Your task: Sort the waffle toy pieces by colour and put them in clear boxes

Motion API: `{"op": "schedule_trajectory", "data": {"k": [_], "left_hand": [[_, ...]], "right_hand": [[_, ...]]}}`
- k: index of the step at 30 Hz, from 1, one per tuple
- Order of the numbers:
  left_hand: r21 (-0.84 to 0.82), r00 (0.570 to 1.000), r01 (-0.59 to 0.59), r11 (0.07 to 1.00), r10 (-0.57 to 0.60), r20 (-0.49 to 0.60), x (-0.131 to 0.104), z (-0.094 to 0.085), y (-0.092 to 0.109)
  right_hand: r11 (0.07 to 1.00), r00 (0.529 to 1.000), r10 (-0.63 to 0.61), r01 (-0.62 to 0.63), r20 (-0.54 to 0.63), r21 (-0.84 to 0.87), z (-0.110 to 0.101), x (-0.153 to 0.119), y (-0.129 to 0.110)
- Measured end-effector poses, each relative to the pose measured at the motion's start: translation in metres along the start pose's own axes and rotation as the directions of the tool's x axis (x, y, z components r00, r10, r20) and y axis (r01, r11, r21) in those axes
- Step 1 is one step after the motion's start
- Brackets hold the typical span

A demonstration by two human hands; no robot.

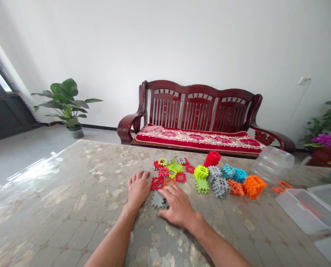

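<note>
My left hand (139,188) lies flat on the table, palm down, just left of the loose pile of notched plastic building pieces. Its fingertips are beside a red piece (157,183). My right hand (177,204) is spread with thumb and fingers apart around the right side of a grey square piece (157,200); whether it touches the piece I cannot tell. Between and beyond the hands lie more flat pieces, among them an orange frame (170,181), a red square frame (180,177) and a lime piece (177,167). Neither hand holds anything visible.
Joined clusters stand to the right: red (212,158), lime (201,172), grey (220,187), blue (240,175) and orange (254,186). Clear plastic containers (307,211) sit at the right edge, and a transparent tub (275,163) lies behind them. Beyond the table (93,207) is a wooden bench (199,107).
</note>
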State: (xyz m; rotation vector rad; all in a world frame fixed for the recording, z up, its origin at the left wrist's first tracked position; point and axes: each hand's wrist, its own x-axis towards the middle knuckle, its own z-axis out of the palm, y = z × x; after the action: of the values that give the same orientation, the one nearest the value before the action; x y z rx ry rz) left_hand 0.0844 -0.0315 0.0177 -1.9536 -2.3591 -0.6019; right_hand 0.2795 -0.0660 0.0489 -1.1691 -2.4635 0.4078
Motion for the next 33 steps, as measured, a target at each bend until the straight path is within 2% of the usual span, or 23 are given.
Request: {"op": "schedule_trajectory", "data": {"k": [4,7,13,19,22,25,33], "left_hand": [[-0.001,1.000,-0.004,1.000,0.004,0.001,0.000,0.000,0.000],[0.005,1.000,-0.007,1.000,0.007,0.008,-0.001,-0.002,0.001],[0.008,1.000,-0.001,1.000,0.001,0.018,0.000,-0.004,0.002],[0.008,1.000,-0.005,1.000,0.005,0.017,0.000,-0.001,0.001],[0.007,1.000,-0.014,1.000,0.014,0.012,0.000,-0.002,0.001],[0.019,1.000,-0.013,1.000,0.013,0.015,0.000,-0.003,0.002],[0.030,1.000,-0.014,0.999,0.014,0.020,0.000,-0.003,0.002]], "right_hand": [[0.999,1.000,0.007,-0.007,-0.023,-0.031,0.006,0.000,0.001],[0.998,0.997,0.063,-0.063,-0.052,0.004,0.001,-0.005,0.010],[0.968,0.962,0.221,-0.196,-0.163,0.160,-0.019,-0.020,0.047],[0.914,0.922,0.333,-0.265,-0.195,0.309,-0.018,-0.032,0.080],[0.931,0.918,0.317,-0.253,-0.240,0.262,-0.017,-0.036,0.081],[0.963,0.927,0.262,-0.234,-0.267,0.135,-0.020,-0.036,0.072],[0.962,0.953,0.267,-0.272,-0.143,-0.018,-0.023,-0.023,0.054]]}}
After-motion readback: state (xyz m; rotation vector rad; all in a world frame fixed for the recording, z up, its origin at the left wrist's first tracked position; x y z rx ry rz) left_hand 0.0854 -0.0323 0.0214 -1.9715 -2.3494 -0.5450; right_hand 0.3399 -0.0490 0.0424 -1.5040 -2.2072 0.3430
